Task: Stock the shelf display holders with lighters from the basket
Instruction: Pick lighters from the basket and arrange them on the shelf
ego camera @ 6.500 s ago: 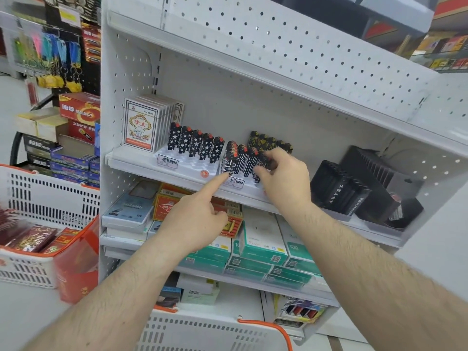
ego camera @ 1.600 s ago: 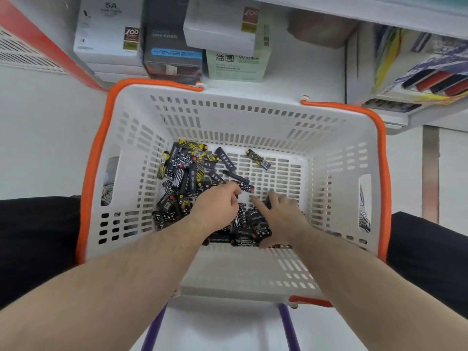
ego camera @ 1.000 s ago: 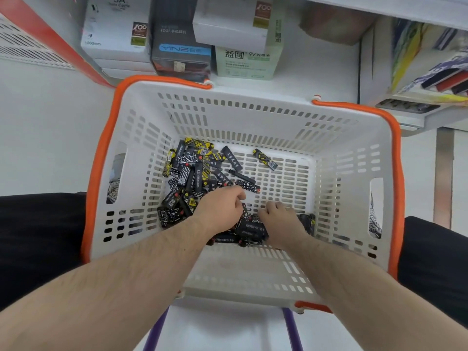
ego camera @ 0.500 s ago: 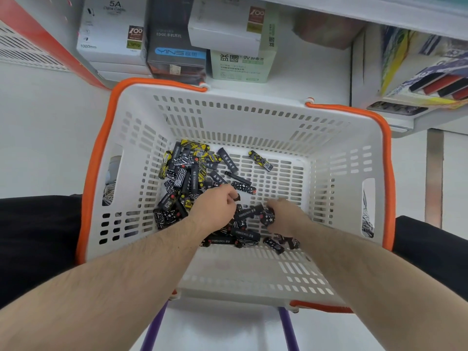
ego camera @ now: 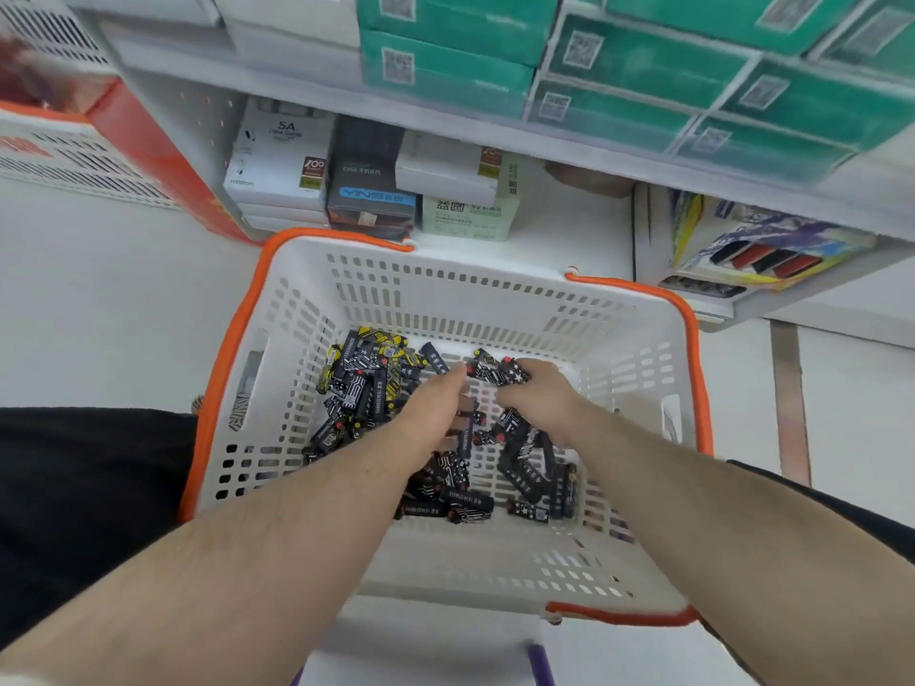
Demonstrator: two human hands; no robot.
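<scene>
head cam, looking down: both hands are inside the white basket (ego camera: 638,339) with the orange rim. right hand (ego camera: 537,394) has its fingers curled round a small bunch of black lighters (ego camera: 497,371), lifted just above the loose pile of lighters (ego camera: 366,388) on the basket floor. left hand (ego camera: 435,413) has a finger stretched out touching that bunch, fingers relaxed, holding nothing. green boxes (ego camera: 643,66) sit on the shelf above.

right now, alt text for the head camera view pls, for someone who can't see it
Seen from above, a person's right hand grips a few black patterned lighters over a white basket with an orange rim, the left hand beside it. More lighters litter the basket floor; boxed goods fill the shelves beyond.
</scene>
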